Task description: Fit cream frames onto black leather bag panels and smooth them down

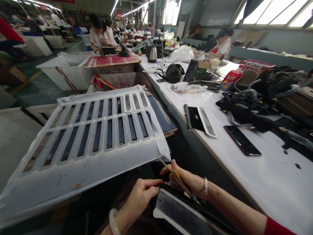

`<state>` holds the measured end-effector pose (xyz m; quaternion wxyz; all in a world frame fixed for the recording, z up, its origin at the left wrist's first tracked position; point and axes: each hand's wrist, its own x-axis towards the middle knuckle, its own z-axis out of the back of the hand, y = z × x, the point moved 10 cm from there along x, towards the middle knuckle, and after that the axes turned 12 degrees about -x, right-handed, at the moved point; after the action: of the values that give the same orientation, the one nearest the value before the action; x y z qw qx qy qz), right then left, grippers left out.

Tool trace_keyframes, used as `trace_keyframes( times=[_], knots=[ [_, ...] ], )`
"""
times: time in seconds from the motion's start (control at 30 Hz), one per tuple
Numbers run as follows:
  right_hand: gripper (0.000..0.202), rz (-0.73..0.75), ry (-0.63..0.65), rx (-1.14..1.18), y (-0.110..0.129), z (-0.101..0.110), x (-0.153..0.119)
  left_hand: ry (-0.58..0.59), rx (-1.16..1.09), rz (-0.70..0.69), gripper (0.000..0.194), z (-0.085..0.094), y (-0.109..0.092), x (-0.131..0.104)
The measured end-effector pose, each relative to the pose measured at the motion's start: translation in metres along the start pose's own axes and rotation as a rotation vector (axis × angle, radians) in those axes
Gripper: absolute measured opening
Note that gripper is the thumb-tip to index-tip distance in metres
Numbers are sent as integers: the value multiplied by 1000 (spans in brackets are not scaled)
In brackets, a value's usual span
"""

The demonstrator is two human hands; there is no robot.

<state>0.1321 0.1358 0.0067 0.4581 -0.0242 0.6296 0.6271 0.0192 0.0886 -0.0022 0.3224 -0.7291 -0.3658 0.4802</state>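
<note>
Black leather piece (182, 212) on lap, pale strip partly coated | right hand (189, 182) grips brush (177, 179) | left hand (139, 199) pinches piece's edge | stencil sheet (93, 137) mostly unfilled, three strips laid

The right hand (188, 181) holds a thin brush (177, 178) slantwise, its fingertips touching a black piece (181, 212) with a grey strip that lies under both hands. The left hand (140, 197) pinches the piece's upper edge just beside the right. Above and left of the hands lies a white slotted sheet (93, 137); up and right, on the white table (269, 176), lies a phone (242, 140).
</note>
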Motion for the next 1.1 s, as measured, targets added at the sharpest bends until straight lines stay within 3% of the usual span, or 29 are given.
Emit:
trace_keyframes(
  times=[0.13,0.23,0.33,0.5,0.67,0.8,0.87,0.97,1.03,1.1],
  knots=[
    [95,171,145,310,18,-11,-1,29,8,-42,31,-9,-11,-4],
    [93,203,69,156,15,-8,7,14,10,-57,31,-14,-17,-6],
    [65,165,-57,-11,9,-9,17,-8,5,-60,30,-15,-18,-7],
    [28,208,-64,-180,21,-21,17,-29,27,-20,26,-10,-10,-7],
    [24,245,-74,-450,32,-19,13,-55,145,-41,27,-3,-10,-4],
    [27,171,-171,-527,28,-8,11,25,60,-98,28,-11,-7,-3],
    [42,121,-278,-566,30,8,-1,6,-122,-75,32,-8,7,-6],
    [82,85,-471,-496,40,38,-48,-215,-448,79,48,16,57,-17],
    [81,59,-563,-279,40,49,-91,-299,-603,257,56,21,101,-26],
    [63,21,-603,31,30,43,-132,-259,-703,430,65,10,136,-30]
  ],
)
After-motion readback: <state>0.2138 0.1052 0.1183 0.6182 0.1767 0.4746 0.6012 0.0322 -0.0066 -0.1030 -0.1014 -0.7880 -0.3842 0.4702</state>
